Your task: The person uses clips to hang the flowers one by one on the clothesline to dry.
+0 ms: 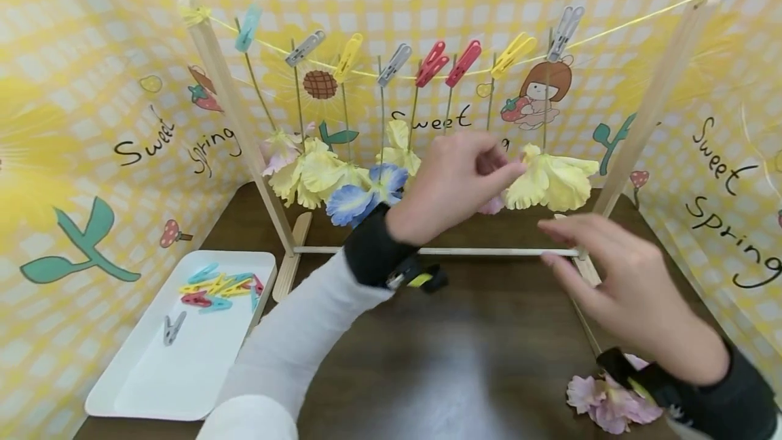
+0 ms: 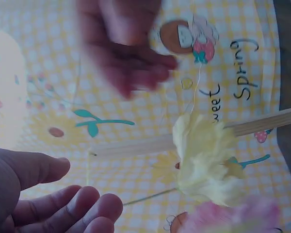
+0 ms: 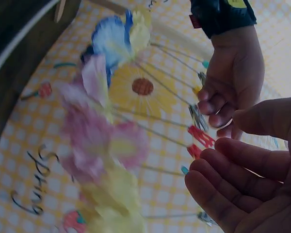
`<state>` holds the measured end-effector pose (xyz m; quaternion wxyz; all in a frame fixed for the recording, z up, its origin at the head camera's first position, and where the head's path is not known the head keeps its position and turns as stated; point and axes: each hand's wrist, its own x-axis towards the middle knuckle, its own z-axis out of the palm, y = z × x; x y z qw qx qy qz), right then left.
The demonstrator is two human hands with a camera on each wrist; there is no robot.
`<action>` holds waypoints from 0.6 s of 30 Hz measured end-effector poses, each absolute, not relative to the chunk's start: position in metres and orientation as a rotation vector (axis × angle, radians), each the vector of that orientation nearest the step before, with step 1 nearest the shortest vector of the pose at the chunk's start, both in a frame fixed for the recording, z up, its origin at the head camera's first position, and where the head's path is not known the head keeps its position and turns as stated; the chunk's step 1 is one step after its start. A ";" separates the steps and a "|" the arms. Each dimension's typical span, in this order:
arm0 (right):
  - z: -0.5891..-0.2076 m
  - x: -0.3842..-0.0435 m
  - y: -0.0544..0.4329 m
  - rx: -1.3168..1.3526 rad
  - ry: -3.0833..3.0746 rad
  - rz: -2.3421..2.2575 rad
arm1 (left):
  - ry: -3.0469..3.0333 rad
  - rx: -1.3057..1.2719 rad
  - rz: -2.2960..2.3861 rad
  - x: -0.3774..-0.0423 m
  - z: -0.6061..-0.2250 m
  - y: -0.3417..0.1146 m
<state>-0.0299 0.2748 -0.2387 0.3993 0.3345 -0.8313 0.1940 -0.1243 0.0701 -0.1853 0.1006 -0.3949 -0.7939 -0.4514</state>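
Observation:
My left hand (image 1: 449, 185) hovers in front of the hanging flowers, fingers loosely bent and nothing seen in them. To its right my right hand (image 1: 623, 284) is held in the air, thumb and fingers apart, also without anything in them. Behind them, artificial flowers hang head down from a yellow string (image 1: 635, 21), clipped by their stems with clothespins such as a red clothespin (image 1: 464, 63) and a yellow clothespin (image 1: 513, 55). A yellow flower (image 1: 552, 178) hangs between the hands. Left of my left hand is a blue flower (image 1: 351, 202); pink petals are partly hidden behind that hand.
The string runs between two wooden posts (image 1: 654, 107) joined low down by a white rod (image 1: 501, 251). At left, a white tray (image 1: 153, 386) carries several loose clothespins (image 1: 214, 284). A pink flower (image 1: 601, 402) lies on the dark table (image 1: 427, 365) below my right wrist.

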 end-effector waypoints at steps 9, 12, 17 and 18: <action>-0.302 -0.014 0.240 0.848 -2.099 0.752 | -2.380 -0.947 -1.229 -0.100 -0.250 -0.026; -0.315 -0.013 0.231 0.864 -2.100 0.802 | -2.468 -0.791 -1.213 -0.098 -0.274 -0.061; -0.332 -0.008 0.217 0.887 -2.149 0.860 | -2.587 -0.547 -1.059 -0.094 -0.314 -0.121; -0.335 -0.006 0.214 0.886 -2.170 0.869 | -2.606 -0.504 -1.007 -0.092 -0.321 -0.133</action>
